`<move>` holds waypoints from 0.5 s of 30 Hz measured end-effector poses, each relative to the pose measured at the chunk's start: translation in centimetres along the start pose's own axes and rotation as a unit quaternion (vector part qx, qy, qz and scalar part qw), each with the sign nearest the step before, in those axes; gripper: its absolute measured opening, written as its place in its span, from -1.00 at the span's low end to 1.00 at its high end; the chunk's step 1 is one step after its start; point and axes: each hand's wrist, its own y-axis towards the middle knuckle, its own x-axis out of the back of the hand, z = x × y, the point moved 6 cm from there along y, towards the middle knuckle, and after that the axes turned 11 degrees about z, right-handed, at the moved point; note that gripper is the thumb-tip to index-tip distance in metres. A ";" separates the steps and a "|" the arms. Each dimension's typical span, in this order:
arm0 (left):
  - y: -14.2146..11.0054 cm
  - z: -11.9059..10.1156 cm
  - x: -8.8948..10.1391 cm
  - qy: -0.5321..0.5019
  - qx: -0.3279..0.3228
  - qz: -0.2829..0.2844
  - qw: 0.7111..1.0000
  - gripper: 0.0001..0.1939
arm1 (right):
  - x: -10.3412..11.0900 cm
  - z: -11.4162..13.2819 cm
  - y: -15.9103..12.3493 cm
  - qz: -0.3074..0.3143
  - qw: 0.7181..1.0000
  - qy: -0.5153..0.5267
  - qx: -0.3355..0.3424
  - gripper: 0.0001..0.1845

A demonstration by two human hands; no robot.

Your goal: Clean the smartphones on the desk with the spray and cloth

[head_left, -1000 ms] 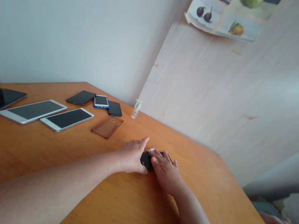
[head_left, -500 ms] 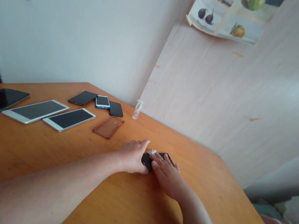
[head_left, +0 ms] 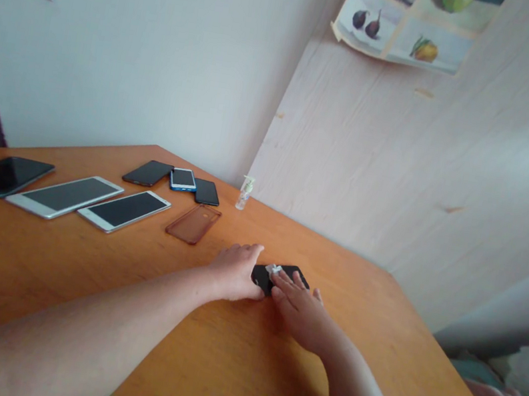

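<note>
A black smartphone (head_left: 260, 277) lies flat on the wooden table between my hands. My left hand (head_left: 235, 274) grips its left end, thumb at the near edge and fingers at the far side. Across the phone's face, my right hand (head_left: 300, 311) lies with fingers fairly straight, its fingertips pressing a small crumpled white tissue (head_left: 273, 270) onto the surface. The right hand hides part of the phone's near side. Left of and beyond my left hand, a brown translucent phone case (head_left: 193, 224) rests on the table.
A small clear pump bottle (head_left: 243, 194) stands near the wall. On the left of the table (head_left: 154, 369) lie a dark tablet (head_left: 2, 174), a white tablet (head_left: 67, 195), a white-framed device (head_left: 125, 210), a black device (head_left: 148, 172), a blue-edged phone (head_left: 183, 179) and a dark phone (head_left: 207, 192).
My right hand has shifted slightly right, and the tissue with it. More of the phone's face shows now. My left hand keeps its grip on the phone's end.
</note>
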 end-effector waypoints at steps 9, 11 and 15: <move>0.0 0.0 0.0 -0.010 -0.003 0.028 1.000 -0.20 | 0.7 -2.6 -0.5 -0.006 0.995 -0.043 -0.091 -0.43; -0.1 -0.1 0.1 -0.011 -0.009 0.028 1.000 -0.22 | 0.9 -3.1 -0.5 -0.013 0.993 -0.053 -0.103 -0.42; -0.1 -0.2 0.2 -0.008 -0.014 0.030 0.999 -0.29 | 0.1 0.3 -1.2 0.028 0.999 -0.026 0.022 -0.39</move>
